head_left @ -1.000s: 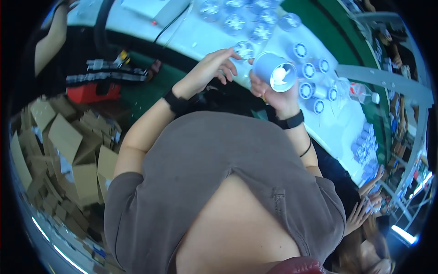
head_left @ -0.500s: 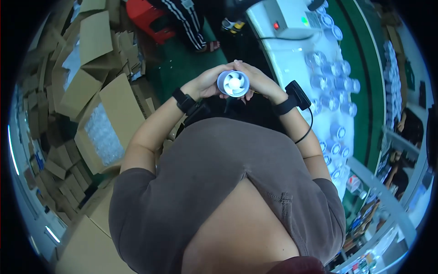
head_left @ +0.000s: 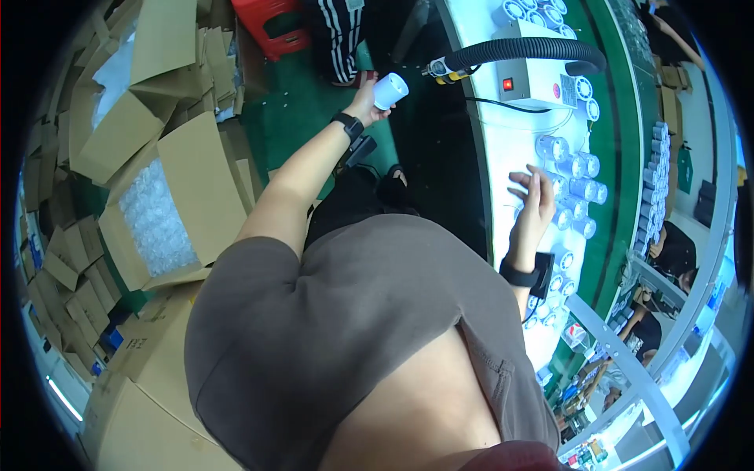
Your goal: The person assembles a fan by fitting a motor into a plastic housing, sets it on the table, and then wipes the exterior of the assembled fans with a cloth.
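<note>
In my left hand (head_left: 364,104), held out ahead over the floor, is a pale lavender cylinder (head_left: 389,92); my fingers wrap round its side, and its far end faces up and to the right. My right hand (head_left: 534,206) is raised at the edge of the white table (head_left: 488,141), its fingers apart and nothing in them. Close beside it stand several similar clear-and-white cylinders (head_left: 572,187) in a cluster. Nearer to me lies another group of them (head_left: 559,286).
A grey box-shaped machine (head_left: 528,85) with a red switch stands on the table. A black ribbed hose (head_left: 518,53) ends in a yellow-banded nozzle (head_left: 444,71). To the left are open cardboard boxes (head_left: 206,184) and bubble wrap (head_left: 157,220). A person in striped trousers (head_left: 336,35) is beside a red stool (head_left: 271,27).
My hands have come apart. The left has carried the cylinder forward and left, tilting it; the right has let go and moved right to the table. The hose and nozzle now show more fully.
</note>
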A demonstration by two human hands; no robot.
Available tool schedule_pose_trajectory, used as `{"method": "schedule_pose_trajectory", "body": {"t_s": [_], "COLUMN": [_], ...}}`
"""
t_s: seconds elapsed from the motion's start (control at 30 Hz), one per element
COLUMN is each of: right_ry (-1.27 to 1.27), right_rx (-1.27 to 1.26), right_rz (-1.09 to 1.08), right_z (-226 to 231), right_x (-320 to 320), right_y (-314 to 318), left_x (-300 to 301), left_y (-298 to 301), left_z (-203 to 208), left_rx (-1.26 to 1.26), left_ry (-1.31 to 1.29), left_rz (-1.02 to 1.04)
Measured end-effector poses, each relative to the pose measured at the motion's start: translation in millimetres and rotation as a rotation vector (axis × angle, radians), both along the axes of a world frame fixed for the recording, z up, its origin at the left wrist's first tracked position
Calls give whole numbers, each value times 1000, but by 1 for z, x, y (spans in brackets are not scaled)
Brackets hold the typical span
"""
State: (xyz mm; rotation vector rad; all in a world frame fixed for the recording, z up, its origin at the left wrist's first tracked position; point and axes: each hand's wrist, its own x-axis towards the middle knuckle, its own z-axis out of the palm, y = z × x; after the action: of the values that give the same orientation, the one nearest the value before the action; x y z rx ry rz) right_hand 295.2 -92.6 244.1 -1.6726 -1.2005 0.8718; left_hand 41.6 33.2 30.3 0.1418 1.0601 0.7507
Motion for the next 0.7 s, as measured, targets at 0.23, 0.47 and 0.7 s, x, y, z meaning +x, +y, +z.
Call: {"method": "schedule_pose_trajectory", "body": {"t_s": [0.23,0.47,0.7], "right_ry": [41,40,-173], "right_rx": [-38,55,304], "right_rz": [-163,-191,-70], "right_z": [3,25,104], "right_x": [-3,-2,5], "right_y": [-25,-12,43], "left_x": [18,24,-10], "left_y": [18,6,-9], "left_z": [-26,21,45], "left_rx": [28,933,1245], "left_ry": [325,977,1139], "left_rz": [-57,-183,-139]}}
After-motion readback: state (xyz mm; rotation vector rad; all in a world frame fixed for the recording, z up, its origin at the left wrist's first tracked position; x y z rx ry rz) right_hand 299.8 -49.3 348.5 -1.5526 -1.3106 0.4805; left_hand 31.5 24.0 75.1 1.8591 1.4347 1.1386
